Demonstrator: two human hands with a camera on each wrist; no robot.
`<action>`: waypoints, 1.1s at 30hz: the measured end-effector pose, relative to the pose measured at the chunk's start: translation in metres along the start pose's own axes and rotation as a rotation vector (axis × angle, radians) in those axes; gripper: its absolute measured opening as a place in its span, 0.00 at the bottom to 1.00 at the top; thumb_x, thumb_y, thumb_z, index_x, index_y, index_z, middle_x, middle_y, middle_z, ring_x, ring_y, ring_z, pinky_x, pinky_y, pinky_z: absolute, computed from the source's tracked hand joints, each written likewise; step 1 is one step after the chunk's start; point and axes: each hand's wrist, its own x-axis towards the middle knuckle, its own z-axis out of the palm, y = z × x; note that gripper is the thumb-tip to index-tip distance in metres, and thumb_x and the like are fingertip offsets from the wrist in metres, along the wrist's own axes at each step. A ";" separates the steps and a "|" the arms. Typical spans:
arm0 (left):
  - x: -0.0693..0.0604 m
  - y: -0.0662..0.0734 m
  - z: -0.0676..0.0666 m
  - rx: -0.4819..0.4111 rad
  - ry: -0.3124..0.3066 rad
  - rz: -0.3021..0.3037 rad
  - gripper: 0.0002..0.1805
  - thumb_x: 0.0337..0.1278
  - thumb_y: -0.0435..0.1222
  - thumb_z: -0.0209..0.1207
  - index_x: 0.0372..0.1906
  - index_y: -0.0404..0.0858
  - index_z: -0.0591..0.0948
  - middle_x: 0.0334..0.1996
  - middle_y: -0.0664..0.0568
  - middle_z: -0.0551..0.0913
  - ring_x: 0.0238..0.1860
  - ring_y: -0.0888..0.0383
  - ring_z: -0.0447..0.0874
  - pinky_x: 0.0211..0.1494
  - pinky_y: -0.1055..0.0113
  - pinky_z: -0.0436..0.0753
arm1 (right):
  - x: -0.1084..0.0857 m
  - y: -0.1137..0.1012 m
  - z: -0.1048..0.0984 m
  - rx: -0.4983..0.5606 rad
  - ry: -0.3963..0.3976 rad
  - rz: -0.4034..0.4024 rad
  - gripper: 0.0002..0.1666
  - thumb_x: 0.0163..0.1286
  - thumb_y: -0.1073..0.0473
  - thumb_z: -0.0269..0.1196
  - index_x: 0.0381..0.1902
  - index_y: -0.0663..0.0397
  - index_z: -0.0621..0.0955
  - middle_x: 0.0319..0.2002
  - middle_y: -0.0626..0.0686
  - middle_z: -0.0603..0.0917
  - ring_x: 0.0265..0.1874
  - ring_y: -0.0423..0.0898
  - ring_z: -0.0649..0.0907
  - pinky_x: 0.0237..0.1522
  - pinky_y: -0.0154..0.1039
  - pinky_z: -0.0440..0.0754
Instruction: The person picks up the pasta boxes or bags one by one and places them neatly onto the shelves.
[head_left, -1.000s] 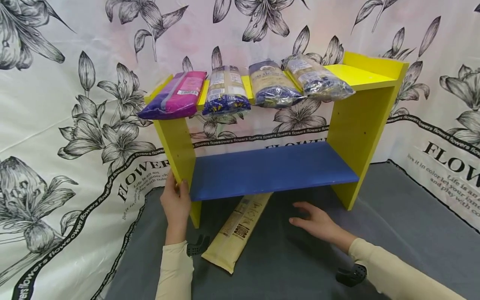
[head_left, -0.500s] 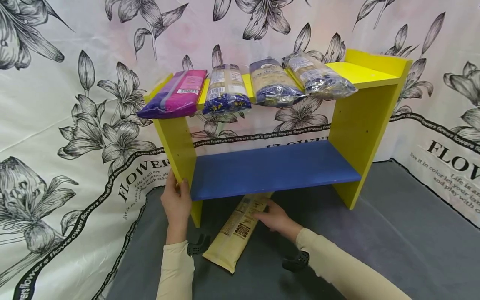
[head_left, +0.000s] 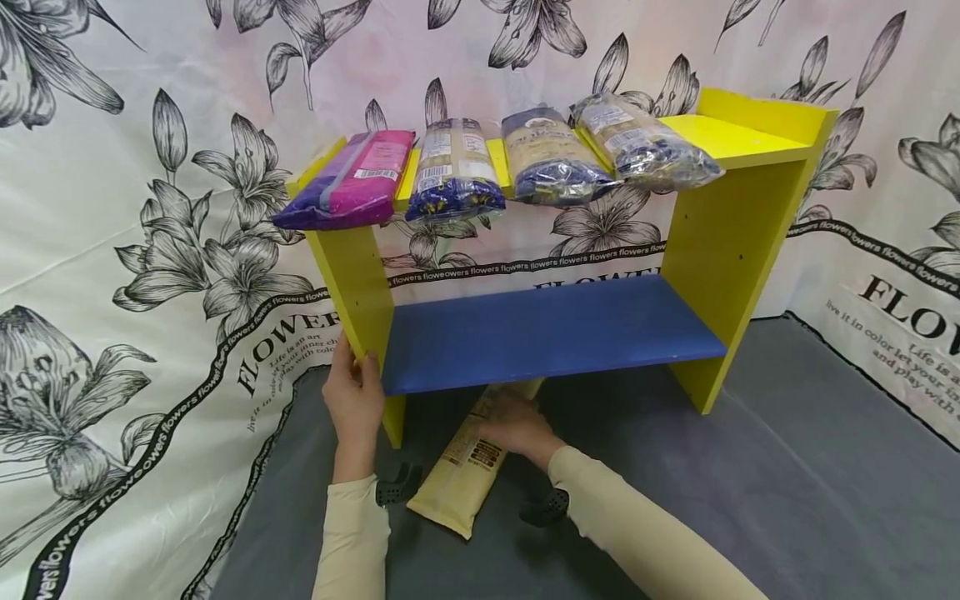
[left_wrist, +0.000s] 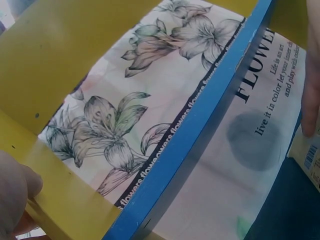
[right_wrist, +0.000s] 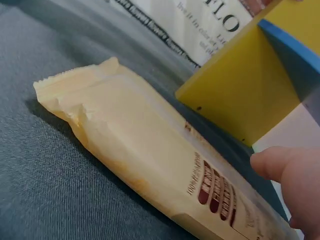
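Note:
My left hand grips the front edge of the left yellow side panel of a small shelf unit with a blue board. A long cream packet with brown print lies on the dark cloth, its far end under the blue board. Across the packet's upper part reaches my right hand, low and partly in shadow. In the right wrist view, its thumb extends over the packet without curling round it. From the left wrist view, a straight finger reaches down to the packet's end.
On the unit's narrow top rail lie a pink and purple bag and several blue and clear bags, including one, overhanging in front. The right yellow panel stands on the cloth. A flower-printed sheet hangs behind.
My right hand has come left from beside the packet to over it, under the blue board's front edge. My left hand keeps its hold. The view has tilted slightly.

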 end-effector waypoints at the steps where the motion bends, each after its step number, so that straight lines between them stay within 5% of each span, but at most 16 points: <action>1: 0.000 0.000 0.000 0.000 -0.002 0.000 0.29 0.71 0.29 0.54 0.75 0.40 0.70 0.59 0.31 0.83 0.50 0.31 0.88 0.43 0.37 0.85 | 0.001 -0.001 0.002 -0.028 -0.002 0.002 0.50 0.64 0.41 0.65 0.79 0.55 0.64 0.79 0.61 0.62 0.74 0.69 0.66 0.70 0.64 0.69; 7: 0.002 0.001 0.001 -0.008 -0.002 0.026 0.28 0.71 0.28 0.54 0.74 0.40 0.71 0.58 0.31 0.83 0.50 0.31 0.88 0.42 0.37 0.85 | 0.001 -0.005 0.006 -0.101 0.010 0.032 0.46 0.66 0.34 0.63 0.77 0.45 0.69 0.78 0.65 0.62 0.74 0.78 0.59 0.69 0.71 0.65; 12: 0.002 0.000 0.001 -0.004 -0.006 0.025 0.29 0.71 0.29 0.54 0.75 0.39 0.70 0.59 0.31 0.82 0.51 0.32 0.87 0.44 0.37 0.85 | 0.001 -0.008 0.010 -0.160 0.036 0.055 0.48 0.65 0.34 0.65 0.78 0.43 0.66 0.78 0.73 0.54 0.73 0.81 0.58 0.67 0.73 0.65; 16: 0.001 0.000 0.000 0.005 -0.010 0.004 0.28 0.71 0.29 0.55 0.74 0.40 0.71 0.59 0.31 0.83 0.51 0.33 0.88 0.43 0.38 0.86 | 0.004 -0.008 0.014 -0.204 0.051 0.063 0.49 0.63 0.37 0.67 0.78 0.46 0.66 0.78 0.70 0.58 0.72 0.80 0.60 0.66 0.72 0.67; 26: -0.002 0.001 0.000 0.004 0.002 -0.010 0.28 0.72 0.29 0.54 0.74 0.40 0.71 0.57 0.31 0.84 0.48 0.33 0.89 0.39 0.38 0.85 | 0.009 -0.011 0.010 -0.212 0.014 0.013 0.49 0.58 0.49 0.75 0.75 0.50 0.70 0.72 0.67 0.68 0.69 0.74 0.67 0.65 0.70 0.69; 33: -0.001 0.000 -0.001 0.004 0.003 0.013 0.27 0.72 0.29 0.54 0.74 0.38 0.71 0.57 0.30 0.84 0.48 0.32 0.88 0.41 0.37 0.85 | 0.007 -0.010 0.002 -0.261 -0.067 -0.101 0.43 0.52 0.60 0.78 0.67 0.53 0.76 0.69 0.60 0.76 0.69 0.66 0.72 0.68 0.63 0.71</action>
